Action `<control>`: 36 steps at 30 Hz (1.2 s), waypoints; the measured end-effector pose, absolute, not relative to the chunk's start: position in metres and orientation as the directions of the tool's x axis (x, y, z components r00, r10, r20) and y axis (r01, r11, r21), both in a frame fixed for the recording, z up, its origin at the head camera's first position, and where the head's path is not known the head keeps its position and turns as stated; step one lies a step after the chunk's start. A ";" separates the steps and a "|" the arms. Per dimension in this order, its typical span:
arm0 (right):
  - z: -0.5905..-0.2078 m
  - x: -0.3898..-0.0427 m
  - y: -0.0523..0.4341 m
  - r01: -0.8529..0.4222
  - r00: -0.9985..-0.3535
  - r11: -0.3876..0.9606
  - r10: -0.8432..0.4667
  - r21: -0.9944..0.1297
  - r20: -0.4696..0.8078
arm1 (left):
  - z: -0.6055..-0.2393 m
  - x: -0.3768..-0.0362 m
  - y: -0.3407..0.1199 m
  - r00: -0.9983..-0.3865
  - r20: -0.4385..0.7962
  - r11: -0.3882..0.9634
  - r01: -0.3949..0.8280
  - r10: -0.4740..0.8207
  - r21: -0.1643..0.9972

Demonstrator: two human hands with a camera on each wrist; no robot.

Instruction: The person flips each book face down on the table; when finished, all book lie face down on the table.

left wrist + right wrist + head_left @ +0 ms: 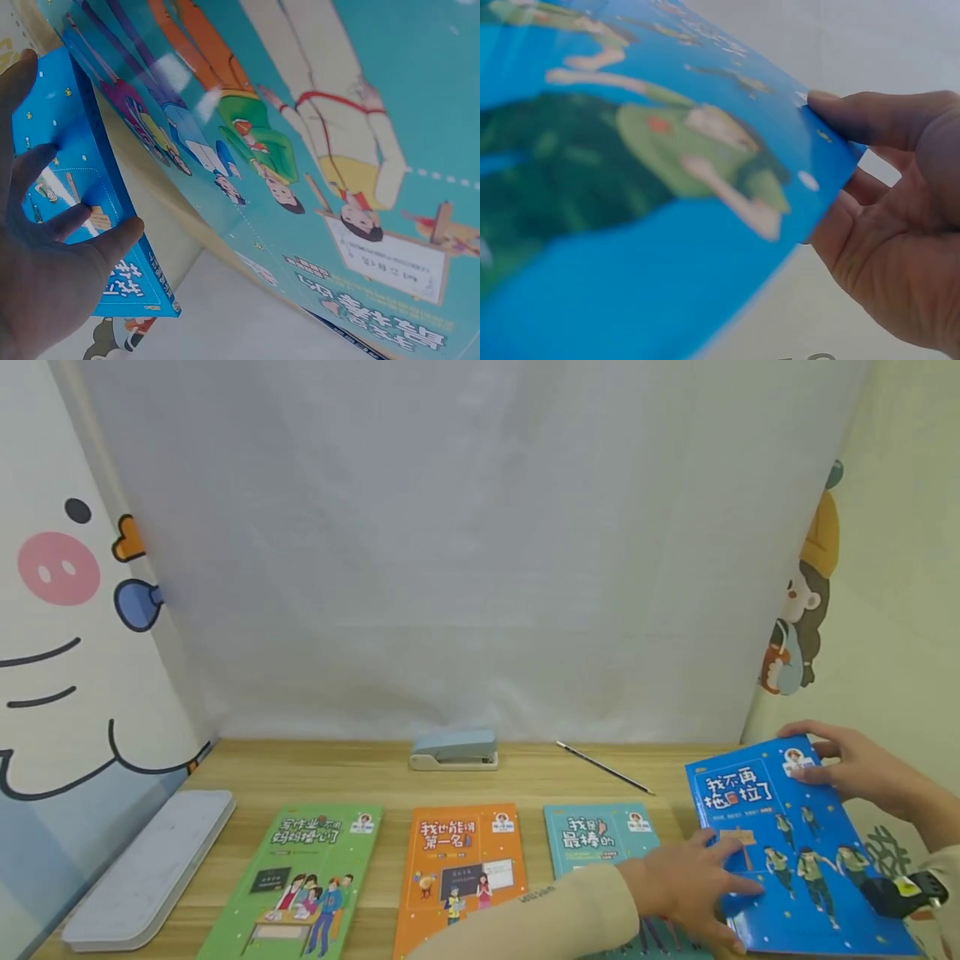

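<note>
A blue picture-covered book (795, 860) is at the right end of the table, its upper part tilted up. My right hand (862, 768) pinches its upper right edge, thumb on the cover and fingers behind; the right wrist view shows this right hand (900, 217) close up. Over the book's left edge lies my left hand (686, 885), fingers spread and touching the cover. In the left wrist view, the left hand (52, 247) has its fingers across the blue book (71, 135) near its spine. A teal book (600, 835) lies partly under the left forearm.
An orange book (461, 860) and a green book (300, 885) lie in the same row to the left. Farther left is a white flat case (150, 877). At the back are a stapler (453, 750) and a pencil (606, 768), before a pale curtain (480, 568).
</note>
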State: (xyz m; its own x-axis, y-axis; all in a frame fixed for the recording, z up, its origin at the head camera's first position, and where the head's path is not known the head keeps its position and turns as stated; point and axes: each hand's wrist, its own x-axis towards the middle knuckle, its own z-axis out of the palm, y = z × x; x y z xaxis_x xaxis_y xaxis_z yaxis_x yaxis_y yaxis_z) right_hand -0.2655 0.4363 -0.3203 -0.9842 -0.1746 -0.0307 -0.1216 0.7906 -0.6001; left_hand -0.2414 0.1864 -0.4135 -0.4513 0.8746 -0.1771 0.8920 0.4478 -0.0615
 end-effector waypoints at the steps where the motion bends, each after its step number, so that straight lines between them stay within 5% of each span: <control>1: -0.320 -0.265 0.436 -0.131 -0.985 0.788 -0.173 -0.601 -0.012 | -0.412 -0.241 0.186 -0.453 -0.170 0.449 0.891 0.875 -0.062; 20: -0.308 -0.257 0.430 -0.185 -0.976 0.744 -0.066 -0.642 0.206 | -0.400 -0.244 0.182 -0.507 -0.045 0.508 0.861 0.861 0.024; 36: -0.302 -0.247 0.421 -0.104 -0.958 0.730 0.109 -0.676 0.266 | -0.395 -0.245 0.186 -0.463 0.130 0.444 0.883 0.877 0.151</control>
